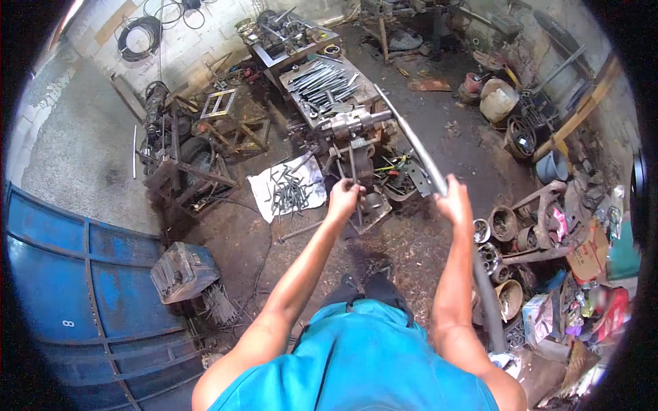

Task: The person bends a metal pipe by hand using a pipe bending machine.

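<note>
Head view: the lever-worked metal machine (349, 127) stands mid-floor. Its long steel lever (411, 140) slants down to the right hand (454, 198), which is closed round it. Bright rods (322, 81) fill the tray behind and short dark pieces (288, 192) litter a white sack (264, 185), so much looks done. The left hand (343, 195) grips a thin rod (358, 218) at the machine, one piece apparently unfinished.

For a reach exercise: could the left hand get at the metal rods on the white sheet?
Probably yes: the metal rods lie beside the left hand, nothing between, though it grips the machine.
</note>
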The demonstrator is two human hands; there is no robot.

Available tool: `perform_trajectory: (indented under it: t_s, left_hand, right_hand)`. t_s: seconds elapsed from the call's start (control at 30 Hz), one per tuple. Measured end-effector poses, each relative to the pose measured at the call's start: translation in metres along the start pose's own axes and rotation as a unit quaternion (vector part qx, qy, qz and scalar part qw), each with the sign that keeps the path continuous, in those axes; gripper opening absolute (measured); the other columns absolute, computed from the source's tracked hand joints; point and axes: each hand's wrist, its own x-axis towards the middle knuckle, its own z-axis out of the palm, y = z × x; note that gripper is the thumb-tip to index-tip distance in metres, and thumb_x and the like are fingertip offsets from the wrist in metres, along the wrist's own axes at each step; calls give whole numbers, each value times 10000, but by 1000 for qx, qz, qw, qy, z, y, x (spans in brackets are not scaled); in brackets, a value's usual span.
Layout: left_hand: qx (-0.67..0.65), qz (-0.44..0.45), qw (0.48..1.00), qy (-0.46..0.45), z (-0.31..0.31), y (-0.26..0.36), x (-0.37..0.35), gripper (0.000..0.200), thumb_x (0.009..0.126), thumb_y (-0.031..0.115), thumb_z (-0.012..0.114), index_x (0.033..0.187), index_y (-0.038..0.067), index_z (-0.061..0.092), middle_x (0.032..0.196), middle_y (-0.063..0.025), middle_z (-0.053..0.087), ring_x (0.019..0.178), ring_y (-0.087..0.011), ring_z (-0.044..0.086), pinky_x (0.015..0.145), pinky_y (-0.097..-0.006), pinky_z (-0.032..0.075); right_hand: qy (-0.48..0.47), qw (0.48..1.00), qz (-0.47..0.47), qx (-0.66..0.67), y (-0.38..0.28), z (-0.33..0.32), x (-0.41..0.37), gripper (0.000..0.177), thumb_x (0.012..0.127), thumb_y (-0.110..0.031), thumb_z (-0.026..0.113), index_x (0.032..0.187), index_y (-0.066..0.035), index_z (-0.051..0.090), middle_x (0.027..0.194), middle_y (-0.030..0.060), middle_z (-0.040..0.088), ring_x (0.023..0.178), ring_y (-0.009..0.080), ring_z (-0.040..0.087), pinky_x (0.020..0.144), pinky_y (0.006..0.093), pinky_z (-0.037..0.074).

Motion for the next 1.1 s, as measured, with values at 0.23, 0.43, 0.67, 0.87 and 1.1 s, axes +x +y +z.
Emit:
perform_trajectory:
  t_s: [0.23, 0.43, 0.67, 0.87, 1.1]
  left_hand:
    - [52, 31, 998, 25, 15, 41, 13, 203, 880, 102, 542, 1010, -47, 586, 836, -104, 686, 610, -157, 651, 483, -303, 523]
    - [-21, -2, 999, 34, 24, 48, 38, 206, 917, 86, 518, 1071, -46, 556, 850, -98, 666, 610, -162, 638, 511, -300, 526]
    - [-63, -15, 998, 2, 20, 46, 48, 202, 934, 93, 501, 1076, -50, 520, 901, -114, 651, 642, -168, 628, 512, -313, 528]
    - [-113, -20, 993, 9, 24, 38, 46, 159, 946, 74, 467, 1023, -41, 547, 893, -124, 662, 625, -167, 638, 497, -313, 546]
    - [-161, -35, 986, -33, 30, 37, 50, 182, 962, 83, 443, 1087, -33, 505, 913, -123, 620, 655, -187, 618, 546, -343, 561]
  right_hand:
    - [81, 919, -223, -316, -104, -105, 15, 196, 736, -117, 591, 909, -33, 625, 979, 193, 646, 941, 357, 628, 838, 438, 484]
    - [52, 828, -212, -516, -194, -141, 54, 178, 710, -65, 614, 859, -49, 709, 910, 159, 691, 871, 294, 684, 737, 401, 553]
    - [7, 810, -183, -557, -226, -148, 86, 247, 632, -115, 731, 878, -102, 740, 890, 101, 713, 825, 256, 700, 704, 381, 560]
    - [-21, 829, -166, -534, -232, -149, 84, 206, 671, -92, 686, 872, -65, 720, 912, 139, 699, 871, 300, 683, 739, 396, 556]
    - [31, 830, -222, -511, -210, -141, 84, 250, 633, -104, 744, 881, -76, 724, 894, 126, 706, 855, 284, 693, 737, 406, 561]
